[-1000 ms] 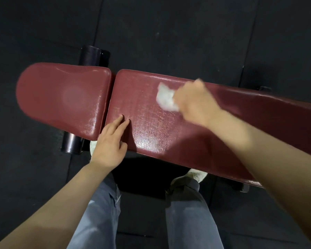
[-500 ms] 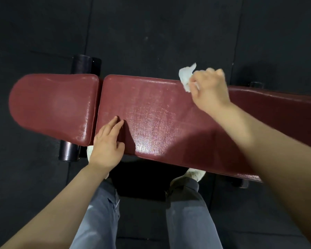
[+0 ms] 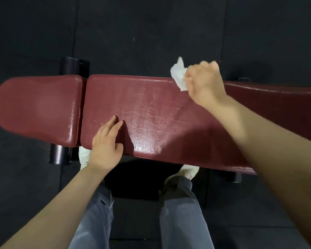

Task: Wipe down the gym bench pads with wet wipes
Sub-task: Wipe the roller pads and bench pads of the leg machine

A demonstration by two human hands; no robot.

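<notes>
A dark red gym bench runs across the view: a short rounded seat pad [image 3: 38, 108] on the left and a long back pad [image 3: 160, 119] to its right, shiny with damp streaks. My right hand [image 3: 204, 83] grips a crumpled white wet wipe [image 3: 179, 75] at the far edge of the long pad. My left hand [image 3: 106, 141] rests flat on the near edge of the long pad, fingers straight, close to the gap between the pads.
Black rubber floor tiles [image 3: 151, 33] surround the bench. Black cylindrical frame ends show at the far side [image 3: 69, 66] and near side [image 3: 59, 154] of the seat pad. My legs in grey trousers [image 3: 180, 212] and light shoes [image 3: 188, 171] stand against the near side.
My right hand carried the wipe from the middle of the long pad out to its far edge, then slightly further right. My left hand stayed in place on the pad.
</notes>
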